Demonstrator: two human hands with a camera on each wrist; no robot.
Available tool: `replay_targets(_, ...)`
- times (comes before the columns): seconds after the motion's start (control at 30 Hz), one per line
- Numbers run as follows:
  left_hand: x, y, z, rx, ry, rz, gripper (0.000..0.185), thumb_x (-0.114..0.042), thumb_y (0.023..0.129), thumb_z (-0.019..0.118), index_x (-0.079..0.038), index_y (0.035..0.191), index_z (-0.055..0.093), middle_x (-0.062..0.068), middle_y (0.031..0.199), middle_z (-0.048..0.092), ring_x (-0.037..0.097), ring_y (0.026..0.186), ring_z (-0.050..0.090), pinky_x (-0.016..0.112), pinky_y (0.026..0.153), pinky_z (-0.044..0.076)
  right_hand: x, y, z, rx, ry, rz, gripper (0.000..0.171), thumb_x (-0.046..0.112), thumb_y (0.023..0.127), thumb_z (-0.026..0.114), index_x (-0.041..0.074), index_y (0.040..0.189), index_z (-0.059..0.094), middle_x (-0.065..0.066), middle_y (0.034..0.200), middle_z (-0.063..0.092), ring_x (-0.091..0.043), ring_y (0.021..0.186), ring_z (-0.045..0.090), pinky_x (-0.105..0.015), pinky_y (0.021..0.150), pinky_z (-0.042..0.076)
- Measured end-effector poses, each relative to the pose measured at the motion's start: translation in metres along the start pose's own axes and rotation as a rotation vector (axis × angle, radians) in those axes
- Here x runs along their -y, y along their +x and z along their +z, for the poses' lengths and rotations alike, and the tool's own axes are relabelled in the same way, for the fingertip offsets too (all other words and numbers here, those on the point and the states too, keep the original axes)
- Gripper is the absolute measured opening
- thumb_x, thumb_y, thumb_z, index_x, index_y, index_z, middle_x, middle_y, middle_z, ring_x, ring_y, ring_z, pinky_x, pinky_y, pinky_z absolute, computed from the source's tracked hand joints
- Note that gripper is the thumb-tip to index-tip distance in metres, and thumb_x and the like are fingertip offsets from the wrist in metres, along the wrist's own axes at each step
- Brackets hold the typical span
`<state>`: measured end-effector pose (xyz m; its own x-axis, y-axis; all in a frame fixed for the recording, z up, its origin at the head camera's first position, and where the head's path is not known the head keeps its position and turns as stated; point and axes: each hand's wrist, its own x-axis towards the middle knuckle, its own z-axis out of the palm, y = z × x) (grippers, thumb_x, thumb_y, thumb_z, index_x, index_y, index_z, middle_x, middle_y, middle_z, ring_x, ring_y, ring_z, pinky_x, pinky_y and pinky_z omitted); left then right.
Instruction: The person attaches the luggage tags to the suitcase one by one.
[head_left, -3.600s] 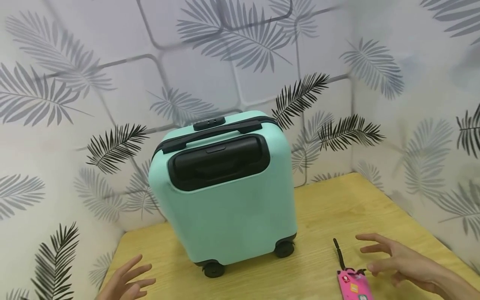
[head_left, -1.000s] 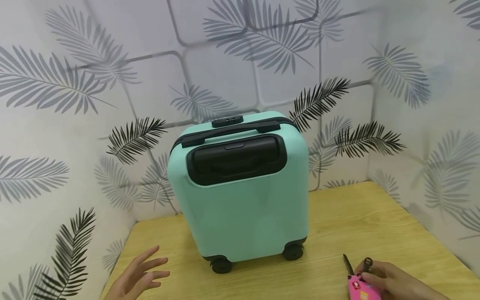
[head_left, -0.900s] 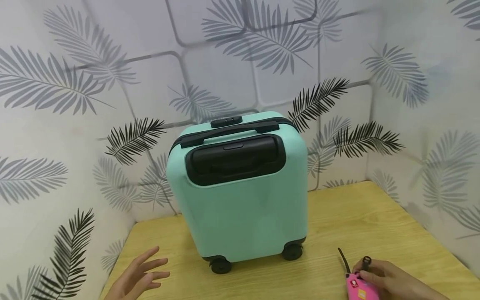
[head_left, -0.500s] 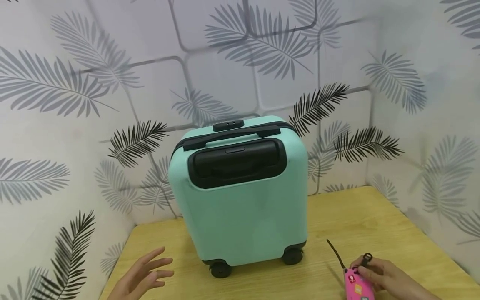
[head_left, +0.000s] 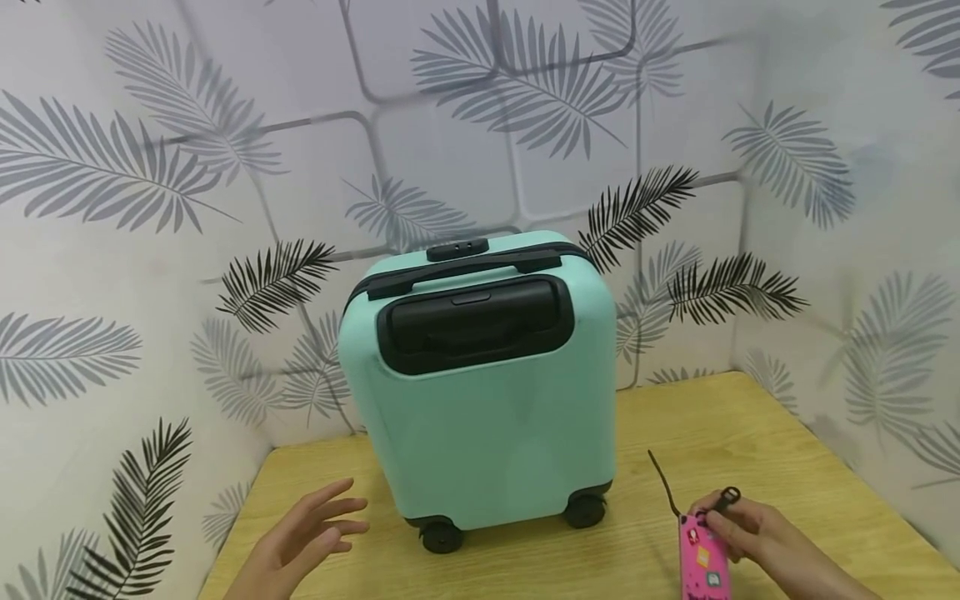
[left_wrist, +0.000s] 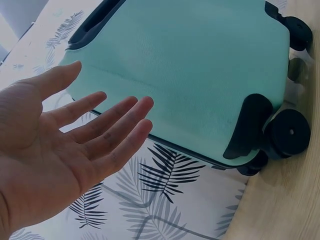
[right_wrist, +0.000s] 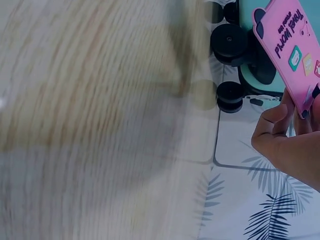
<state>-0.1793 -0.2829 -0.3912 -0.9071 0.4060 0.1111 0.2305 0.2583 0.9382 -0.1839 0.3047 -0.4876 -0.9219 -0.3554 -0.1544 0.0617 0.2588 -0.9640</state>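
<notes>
Your right hand (head_left: 738, 529) pinches the pink luggage tag (head_left: 699, 557) at its top end, fingers curled round the spot where the black strap (head_left: 663, 486) joins it — the strap's free end rises up and away toward the suitcase, and the small black buckle (head_left: 724, 498) pokes out above your fingertips. The tag is low over the desk (head_left: 720, 433) at the near right, well to the right of the suitcase's wheels; whether its lower end touches the wood cannot be told. In the right wrist view the tag (right_wrist: 292, 47) shows its printed face and small coloured patches, with your fingers (right_wrist: 272, 127) wrapped behind its lower edge.

Your left hand (head_left: 303, 542) is open and holds nothing — fingers straight and slightly spread, hovering over the near left of the desk, close to the suitcase's left front wheel (head_left: 441, 537) but not touching it. The left wrist view shows the palm (left_wrist: 60, 155) turned toward the shell, apart from it.

The mint-green suitcase (head_left: 487, 425) stands upright on its black wheels at the middle of the desk, black carry handle (head_left: 465, 268) and combination lock (head_left: 457, 249) on top, against leaf-patterned wallpaper (head_left: 150, 167).
</notes>
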Motion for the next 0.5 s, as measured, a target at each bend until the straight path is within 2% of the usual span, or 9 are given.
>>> replay_targets(0.17,-0.004,0.002,0.003,0.009,-0.016,-0.001,0.052,-0.014,0.112,0.047,-0.003,0.16,0.031,-0.017,0.137,0.064,0.011,0.121,0.067,0.03,0.096,0.056,0.004,0.0,0.002,-0.014,0.062,-0.031,0.04,0.026,0.115,0.039,-0.001,0.135,0.06,0.008,0.119,0.066,-0.008,0.099,0.061,-0.037,0.081,0.055)
replay_targets(0.4,-0.009,0.005,0.006,0.007,0.002,0.002,0.051,-0.015,0.112,0.048,-0.005,0.16,0.033,-0.015,0.138,0.063,0.012,0.122,0.067,0.03,0.097,0.055,0.008,0.0,0.006,-0.038,0.123,-0.056,0.032,0.027,0.115,0.038,0.03,0.127,0.067,0.014,0.116,0.069,-0.007,0.1,0.061,-0.032,0.084,0.054)
replay_targets(0.5,-0.011,0.006,0.008,0.005,0.015,0.003,0.05,-0.014,0.112,0.048,-0.005,0.159,0.034,-0.014,0.139,0.063,0.012,0.122,0.067,0.029,0.097,0.055,0.011,-0.001,0.008,-0.041,0.139,-0.071,0.033,0.027,0.116,0.037,0.035,0.126,0.067,0.015,0.116,0.07,-0.008,0.101,0.062,-0.032,0.085,0.053)
